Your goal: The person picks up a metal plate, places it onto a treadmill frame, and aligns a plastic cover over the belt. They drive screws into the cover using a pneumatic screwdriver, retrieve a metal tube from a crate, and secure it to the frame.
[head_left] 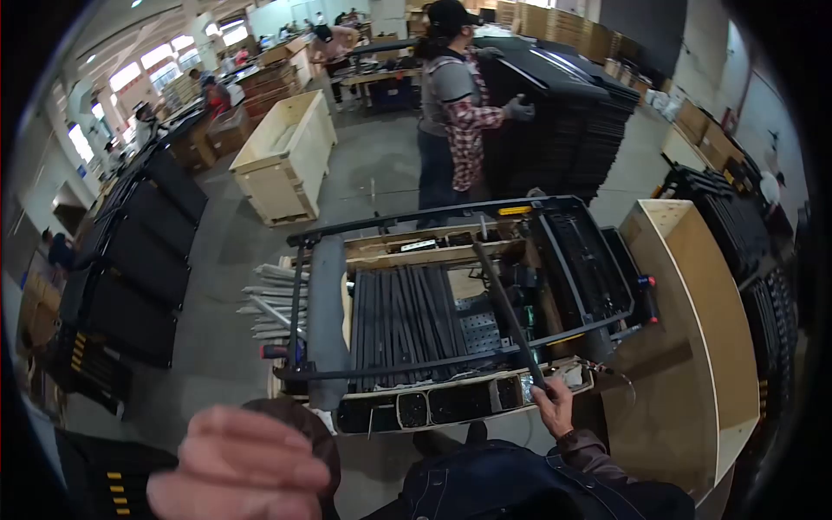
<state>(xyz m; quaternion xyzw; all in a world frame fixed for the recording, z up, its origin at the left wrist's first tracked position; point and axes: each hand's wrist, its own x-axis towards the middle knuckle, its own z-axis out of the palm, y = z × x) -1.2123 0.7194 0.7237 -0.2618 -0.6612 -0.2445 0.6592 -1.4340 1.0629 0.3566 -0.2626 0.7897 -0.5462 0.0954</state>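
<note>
My right hand (555, 409) is closed round the lower end of a long dark bar (507, 310), which slants up and left over the workbench. Large and blurred at the lower left, close to the camera, my left hand (238, 468) has bent fingers; whether it holds anything cannot be made out. A dark rectangular frame (425, 363) lies across the bench, with a grey padded roll (328, 303) at its left side. Inside the frame's outline, several dark strips (407, 321) lie side by side, next to a perforated metal plate (478, 326).
Beyond the bench a person (451, 104) in grey gloves stands by a tall stack of black panels (555, 121). A large wooden crate (685, 347) is at the right, another crate (282, 169) at the back left. Black panels (139, 277) stand at the left.
</note>
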